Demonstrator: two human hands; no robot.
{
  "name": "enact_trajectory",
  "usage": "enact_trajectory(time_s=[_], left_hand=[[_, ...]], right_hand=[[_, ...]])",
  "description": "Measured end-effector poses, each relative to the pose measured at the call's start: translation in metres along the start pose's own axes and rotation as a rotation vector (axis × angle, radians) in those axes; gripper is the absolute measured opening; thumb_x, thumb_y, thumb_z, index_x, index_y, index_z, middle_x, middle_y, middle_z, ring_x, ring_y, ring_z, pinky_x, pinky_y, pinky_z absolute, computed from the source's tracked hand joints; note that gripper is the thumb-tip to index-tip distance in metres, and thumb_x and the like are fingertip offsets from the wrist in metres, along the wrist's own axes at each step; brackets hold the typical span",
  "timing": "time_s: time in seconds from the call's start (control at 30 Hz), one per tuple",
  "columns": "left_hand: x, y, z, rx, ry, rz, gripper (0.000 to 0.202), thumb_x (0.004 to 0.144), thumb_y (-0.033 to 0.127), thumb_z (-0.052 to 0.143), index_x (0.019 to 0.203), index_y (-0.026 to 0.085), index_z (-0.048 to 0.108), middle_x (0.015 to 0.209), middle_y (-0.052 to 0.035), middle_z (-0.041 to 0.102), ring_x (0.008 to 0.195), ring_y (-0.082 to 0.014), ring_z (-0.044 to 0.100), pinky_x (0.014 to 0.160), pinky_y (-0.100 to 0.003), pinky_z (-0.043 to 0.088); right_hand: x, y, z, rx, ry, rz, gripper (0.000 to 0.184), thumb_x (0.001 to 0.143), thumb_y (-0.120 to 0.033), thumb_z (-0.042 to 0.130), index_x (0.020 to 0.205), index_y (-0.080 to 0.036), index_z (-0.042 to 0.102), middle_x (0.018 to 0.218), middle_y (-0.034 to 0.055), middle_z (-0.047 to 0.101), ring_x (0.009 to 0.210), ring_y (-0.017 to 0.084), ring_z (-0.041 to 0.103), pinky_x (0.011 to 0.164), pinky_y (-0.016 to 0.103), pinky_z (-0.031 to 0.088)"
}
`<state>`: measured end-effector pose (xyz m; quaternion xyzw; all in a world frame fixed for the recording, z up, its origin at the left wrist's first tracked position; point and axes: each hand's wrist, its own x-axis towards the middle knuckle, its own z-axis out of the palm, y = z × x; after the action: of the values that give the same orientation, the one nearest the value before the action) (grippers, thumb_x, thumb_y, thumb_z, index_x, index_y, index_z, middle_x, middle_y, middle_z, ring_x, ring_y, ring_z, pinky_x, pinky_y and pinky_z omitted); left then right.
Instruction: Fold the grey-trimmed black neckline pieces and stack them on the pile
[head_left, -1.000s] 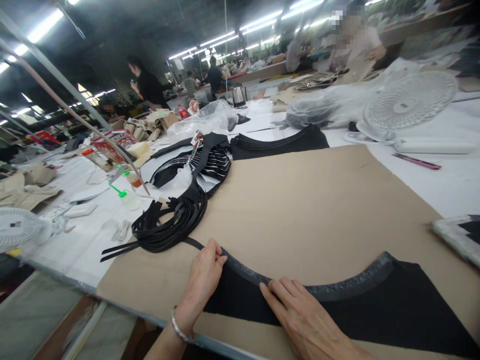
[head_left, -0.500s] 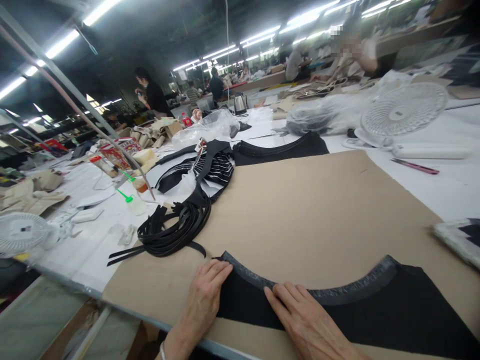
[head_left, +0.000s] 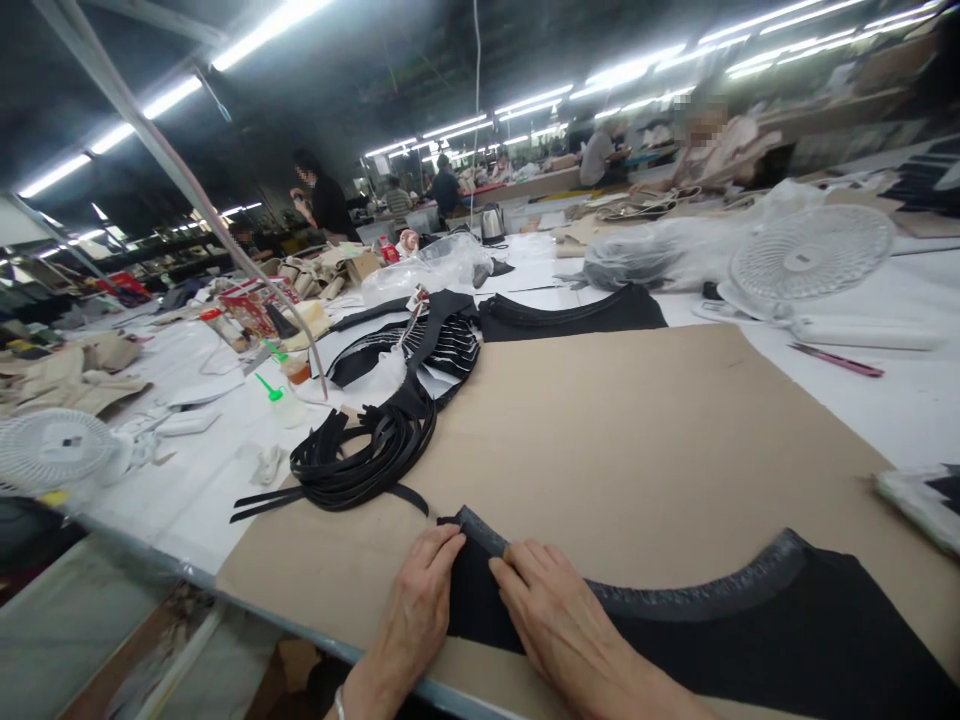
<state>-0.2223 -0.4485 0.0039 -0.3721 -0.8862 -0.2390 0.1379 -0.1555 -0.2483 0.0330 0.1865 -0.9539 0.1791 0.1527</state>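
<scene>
A black fabric panel (head_left: 720, 655) lies along the near edge of a tan board, its far edge curved inward with a greyish, shiny band. My left hand (head_left: 424, 590) has its fingers closed on the panel's left corner, the thumb partly hidden. Close beside it, my right hand (head_left: 551, 610) has thumb and fingers closed on the curved edge and covers part of the band. A coil of black strips (head_left: 364, 455) rests on the board beyond my left hand.
The tan cardboard (head_left: 637, 430) covers much of the white table. Behind it are another black panel (head_left: 577, 318), a striped piece (head_left: 442, 335) and a fan (head_left: 814, 255). A pink cutter (head_left: 840, 360) lies right; green-tipped bottles (head_left: 281, 400) stand left. Several people work farther back.
My right hand has slid left along the curved edge, closer to my left hand. My left hand stays at the panel's corner. The view has shifted slightly.
</scene>
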Motion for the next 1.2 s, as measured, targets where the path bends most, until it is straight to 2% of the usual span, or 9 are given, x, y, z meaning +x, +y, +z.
enact_trajectory(time_s=[0.13, 0.27, 0.5, 0.77, 0.9, 1.03, 1.2], left_hand=[[0.001, 0.002, 0.001, -0.007, 0.005, 0.000, 0.039, 0.091, 0.003, 0.036, 0.121, 0.017, 0.057, 0.121, -0.0100, 0.061, 0.117, -0.0182, 0.055, 0.101, -0.039, 0.051], [0.001, 0.005, -0.002, 0.041, -0.021, -0.006, 0.041, 0.090, 0.004, 0.036, 0.123, 0.015, 0.056, 0.123, -0.0117, 0.061, 0.117, -0.0214, 0.055, 0.101, -0.043, 0.051], [-0.001, 0.006, -0.002, 0.080, -0.076, -0.042, 0.041, 0.089, 0.003, 0.038, 0.126, 0.013, 0.054, 0.125, -0.0135, 0.060, 0.119, -0.0238, 0.054, 0.102, -0.045, 0.049], [0.000, 0.008, -0.002, 0.086, -0.062, -0.047, 0.040, 0.088, 0.003, 0.038, 0.122, 0.014, 0.055, 0.121, -0.0125, 0.062, 0.114, -0.0248, 0.056, 0.098, -0.044, 0.050], [0.001, 0.008, -0.003, 0.092, -0.079, -0.057, 0.042, 0.088, 0.003, 0.038, 0.126, 0.014, 0.052, 0.123, -0.0123, 0.060, 0.115, -0.0245, 0.055, 0.099, -0.044, 0.048], [0.003, 0.010, -0.007, 0.129, -0.111, -0.030, 0.047, 0.086, 0.002, 0.040, 0.130, 0.014, 0.050, 0.123, -0.0120, 0.061, 0.113, -0.0254, 0.055, 0.095, -0.045, 0.049], [0.010, 0.011, -0.012, 0.077, -0.129, -0.053, 0.041, 0.087, 0.005, 0.040, 0.122, 0.018, 0.056, 0.114, -0.0091, 0.063, 0.105, -0.0251, 0.056, 0.089, -0.042, 0.050]], right_hand=[[0.034, -0.001, 0.020, -0.023, -0.020, 0.064, 0.021, 0.081, -0.001, 0.055, 0.090, -0.020, 0.056, 0.090, 0.0031, 0.057, 0.083, 0.022, 0.053, 0.076, 0.035, 0.041], [0.048, 0.002, 0.035, -0.085, -0.006, 0.087, 0.019, 0.083, -0.002, 0.056, 0.087, -0.020, 0.054, 0.086, 0.0031, 0.056, 0.081, 0.021, 0.053, 0.076, 0.034, 0.041], [0.050, 0.001, 0.040, -0.166, -0.003, 0.047, 0.018, 0.086, -0.003, 0.055, 0.085, -0.021, 0.051, 0.083, 0.0031, 0.056, 0.077, 0.021, 0.054, 0.073, 0.032, 0.041], [0.049, -0.001, 0.044, -0.181, 0.041, 0.052, 0.016, 0.089, -0.005, 0.051, 0.084, -0.020, 0.052, 0.081, 0.0035, 0.055, 0.073, 0.021, 0.051, 0.071, 0.033, 0.039], [0.049, -0.002, 0.041, -0.173, 0.060, 0.047, 0.015, 0.086, -0.005, 0.054, 0.085, -0.020, 0.056, 0.081, 0.0033, 0.055, 0.075, 0.022, 0.049, 0.072, 0.034, 0.035], [0.051, -0.003, 0.038, -0.213, 0.106, 0.030, 0.015, 0.084, -0.006, 0.056, 0.081, -0.021, 0.058, 0.084, 0.0042, 0.056, 0.079, 0.023, 0.047, 0.072, 0.036, 0.032], [0.044, -0.003, 0.037, -0.181, 0.129, -0.016, 0.014, 0.085, -0.007, 0.056, 0.082, -0.020, 0.060, 0.083, 0.0040, 0.056, 0.078, 0.022, 0.046, 0.072, 0.036, 0.030]])
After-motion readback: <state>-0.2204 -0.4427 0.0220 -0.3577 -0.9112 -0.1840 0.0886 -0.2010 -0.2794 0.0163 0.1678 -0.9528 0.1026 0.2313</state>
